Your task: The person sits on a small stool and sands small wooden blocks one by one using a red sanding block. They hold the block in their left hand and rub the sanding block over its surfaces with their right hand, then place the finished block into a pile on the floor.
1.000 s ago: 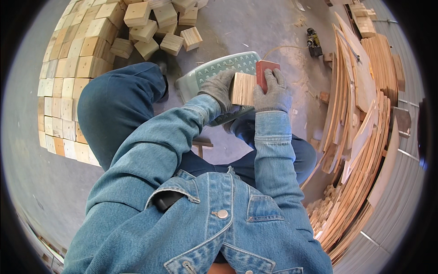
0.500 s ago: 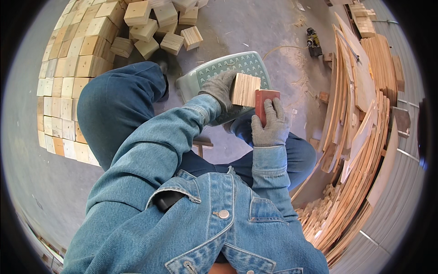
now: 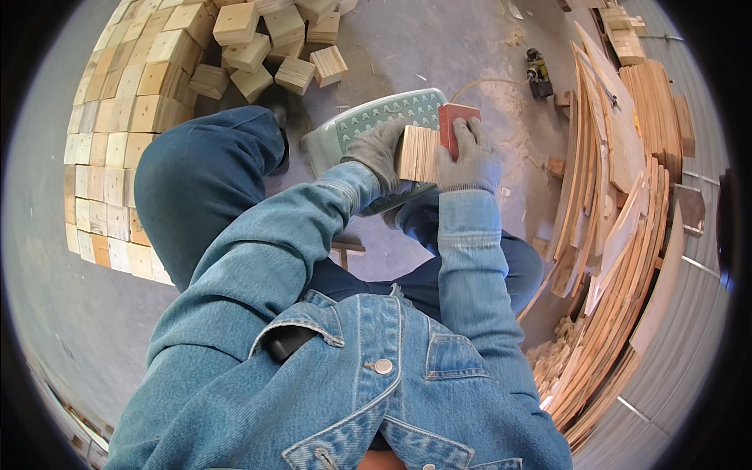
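My left hand (image 3: 377,153), in a grey work glove, is closed around the left side of a square wooden block (image 3: 417,154) with layered grain on its upper face. My right hand (image 3: 471,154), gloved the same way, grips a flat red sanding block (image 3: 457,119) held against the right side of the wooden block. The contact face itself is hidden. Both are held above a pale green plastic step stool (image 3: 345,129) with a patterned top, which stands between my knees.
Stacked wooden blocks (image 3: 117,149) fill the floor at the left, with several loose blocks (image 3: 249,53) heaped beside them. A cordless drill (image 3: 538,74) stands at the far right. Long boards and plywood sheets (image 3: 607,313) lean along the right side, near wood scraps (image 3: 558,356).
My right hand has slid the sanding block away from me along the wooden block's right side. My left hand and the wooden block have stayed in place.
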Motion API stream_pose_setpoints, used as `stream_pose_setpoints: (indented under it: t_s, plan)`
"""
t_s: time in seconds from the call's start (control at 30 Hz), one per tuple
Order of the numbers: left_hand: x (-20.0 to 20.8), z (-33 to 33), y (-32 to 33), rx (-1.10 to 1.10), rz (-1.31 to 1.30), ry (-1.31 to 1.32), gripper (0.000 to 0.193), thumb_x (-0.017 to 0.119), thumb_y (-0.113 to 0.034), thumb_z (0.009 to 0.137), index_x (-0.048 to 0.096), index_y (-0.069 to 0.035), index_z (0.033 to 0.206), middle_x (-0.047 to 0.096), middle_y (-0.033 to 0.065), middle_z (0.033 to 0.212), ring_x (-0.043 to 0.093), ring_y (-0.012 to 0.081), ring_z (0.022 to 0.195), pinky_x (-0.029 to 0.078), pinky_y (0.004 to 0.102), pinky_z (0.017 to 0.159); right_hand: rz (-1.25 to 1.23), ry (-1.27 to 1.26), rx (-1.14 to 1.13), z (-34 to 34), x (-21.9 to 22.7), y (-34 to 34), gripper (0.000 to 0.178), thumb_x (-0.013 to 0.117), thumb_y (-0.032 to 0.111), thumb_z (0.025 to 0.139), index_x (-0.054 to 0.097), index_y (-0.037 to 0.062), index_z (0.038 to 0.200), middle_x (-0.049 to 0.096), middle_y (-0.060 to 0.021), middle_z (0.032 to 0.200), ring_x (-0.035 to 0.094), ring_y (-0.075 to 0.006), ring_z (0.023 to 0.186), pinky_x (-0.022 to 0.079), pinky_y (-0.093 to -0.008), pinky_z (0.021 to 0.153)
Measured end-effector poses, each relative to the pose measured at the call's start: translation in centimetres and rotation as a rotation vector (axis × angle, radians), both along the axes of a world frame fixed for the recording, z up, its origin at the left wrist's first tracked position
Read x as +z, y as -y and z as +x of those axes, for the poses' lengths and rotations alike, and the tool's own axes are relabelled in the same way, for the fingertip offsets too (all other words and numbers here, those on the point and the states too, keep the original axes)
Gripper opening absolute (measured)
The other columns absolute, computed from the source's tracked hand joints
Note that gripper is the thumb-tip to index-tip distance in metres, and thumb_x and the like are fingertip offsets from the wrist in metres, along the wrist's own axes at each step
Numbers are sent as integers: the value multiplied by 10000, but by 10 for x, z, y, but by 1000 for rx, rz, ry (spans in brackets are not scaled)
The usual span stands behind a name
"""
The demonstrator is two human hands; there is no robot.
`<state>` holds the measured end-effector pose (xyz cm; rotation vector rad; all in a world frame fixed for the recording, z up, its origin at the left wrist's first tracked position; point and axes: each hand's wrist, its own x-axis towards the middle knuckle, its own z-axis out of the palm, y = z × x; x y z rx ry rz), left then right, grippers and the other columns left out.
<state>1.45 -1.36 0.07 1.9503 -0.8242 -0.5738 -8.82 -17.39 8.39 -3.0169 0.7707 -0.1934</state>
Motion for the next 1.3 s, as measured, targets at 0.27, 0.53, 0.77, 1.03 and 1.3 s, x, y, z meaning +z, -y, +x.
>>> stream_pose_setpoints:
  t_s: [0.27,0.53,0.77,1.03,1.3]
  plan:
    - [-13,-1,0,-21,-8,75,926,966,-484,609,595,-137,1383,666,187,1323,643,393,1274,511,461,1120,17,45,43,-65,3,-33,667,811,319,843,668,82,1451,578,-229,1534,647,-452,1222,492,-543,1080]
    - [-7,-1,0,-32,35,37,982,967,-481,608,555,-136,1430,643,193,1350,621,393,1307,486,458,1151,13,42,23,-78,6,-35,653,813,285,832,685,86,1441,596,-196,1524,653,-435,1187,501,-522,1090]
    - [-10,-1,2,-22,17,20,1004,977,-469,608,549,-141,1455,639,192,1374,615,385,1319,475,454,1170,-16,59,-12,-17,-4,-10,615,777,323,862,688,119,1435,586,-165,1556,676,-425,1215,532,-505,1073]
    - [-3,-1,3,-23,-2,-7,939,979,-489,606,610,-140,1396,671,189,1334,639,387,1284,496,463,1143,25,16,-11,-4,-6,5,656,770,364,889,653,113,1483,543,-155,1604,640,-403,1295,496,-507,1127]
    - [-2,0,-2,-81,139,12,1104,937,-506,633,446,-157,1558,565,183,1495,542,387,1425,408,450,1241,78,79,29,-74,-2,-39,675,814,307,843,670,46,1449,556,-232,1558,609,-439,1308,463,-541,1131]
